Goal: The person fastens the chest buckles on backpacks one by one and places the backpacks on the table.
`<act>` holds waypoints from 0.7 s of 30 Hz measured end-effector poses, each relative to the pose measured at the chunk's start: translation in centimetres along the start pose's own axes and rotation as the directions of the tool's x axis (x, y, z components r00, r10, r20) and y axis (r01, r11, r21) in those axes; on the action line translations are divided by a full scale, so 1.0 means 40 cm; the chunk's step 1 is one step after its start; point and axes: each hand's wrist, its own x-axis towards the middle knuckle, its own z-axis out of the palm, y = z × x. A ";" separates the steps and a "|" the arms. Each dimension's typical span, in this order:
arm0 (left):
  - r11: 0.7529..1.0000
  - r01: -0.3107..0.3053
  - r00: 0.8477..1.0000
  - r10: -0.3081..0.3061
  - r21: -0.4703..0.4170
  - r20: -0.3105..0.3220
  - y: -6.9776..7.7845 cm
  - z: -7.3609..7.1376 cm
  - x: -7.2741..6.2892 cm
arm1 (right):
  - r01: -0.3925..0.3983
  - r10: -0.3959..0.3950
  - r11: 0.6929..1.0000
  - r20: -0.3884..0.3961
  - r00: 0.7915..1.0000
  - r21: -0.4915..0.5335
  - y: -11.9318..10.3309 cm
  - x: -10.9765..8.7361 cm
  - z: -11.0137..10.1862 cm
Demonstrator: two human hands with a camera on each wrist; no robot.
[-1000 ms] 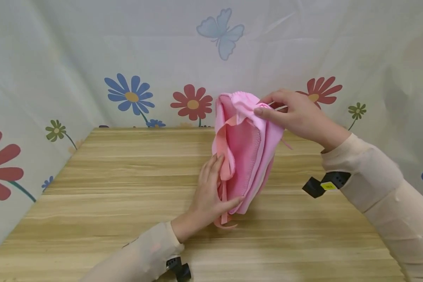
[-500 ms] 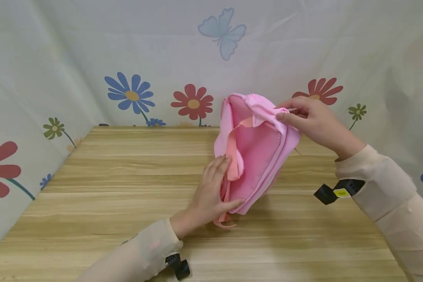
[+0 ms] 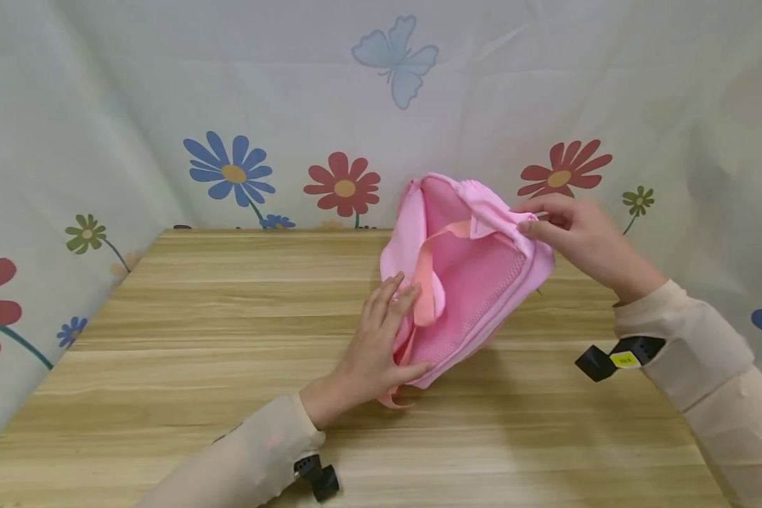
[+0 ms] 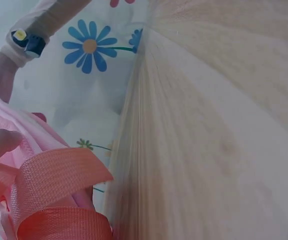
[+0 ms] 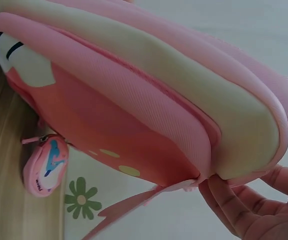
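Observation:
A pink backpack stands tilted to the right on the table. Toward the head camera it shows a pink hollow with a zigzag edge, crossed by a coral strap. My left hand rests on its lower left part, fingers spread and nearly straight, thumb over the bottom edge. My right hand pinches the upper right corner. In the right wrist view, a red front pocket and a cream side band show, with a small pink pouch bearing a blue picture at the pocket's side.
The wood-grain table reaches back to a pale curtain printed with flowers and a butterfly. Black wrist cameras sit on both sleeves. A loose strap end trails under the left hand.
My right hand has moved right and a little down, tipping the backpack's top over and widening the view of its hollow. My left hand stays near the base, its fingers more spread.

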 end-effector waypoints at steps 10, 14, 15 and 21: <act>0.989 0.123 0.985 -0.111 -0.084 0.129 -0.026 -0.025 -0.017 | -0.032 0.029 0.998 0.054 0.998 0.057 0.073 -0.029 0.042; 0.992 0.114 0.980 -0.103 -0.053 0.167 -0.037 -0.035 -0.025 | -0.051 0.047 0.995 0.054 0.997 0.084 0.105 -0.045 0.072; 0.993 0.110 0.980 -0.100 -0.044 0.172 -0.040 -0.037 -0.027 | -0.051 0.046 0.995 0.050 0.998 0.089 0.113 -0.048 0.080; 0.994 0.103 0.975 -0.095 -0.031 0.203 -0.053 -0.053 -0.036 | -0.029 0.022 0.988 0.046 0.999 0.154 0.145 -0.073 0.121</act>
